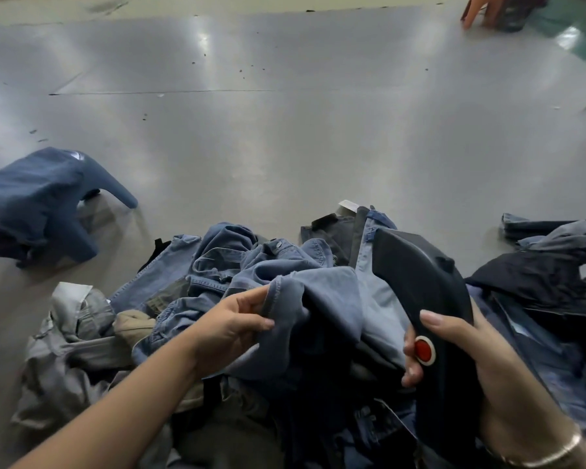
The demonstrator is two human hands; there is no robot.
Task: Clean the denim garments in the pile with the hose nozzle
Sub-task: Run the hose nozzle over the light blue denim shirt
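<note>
Head view: left hand [232, 321] pinches the hemmed edge of a light-blue denim garment [322, 299] at the top of the pile [217, 265], which fills 6 o'clock of the frame on the grey floor [285, 130]. Right hand [467, 360] at 4 o'clock grips the black hose nozzle [420, 275], fingers wrapped round the handle beside its red button [424, 349], head angled toward 12 over the held denim. A separate blue garment [38, 204] lies apart at 9 o'clock; another person's hand [474, 11] shows at 1 o'clock.
</note>
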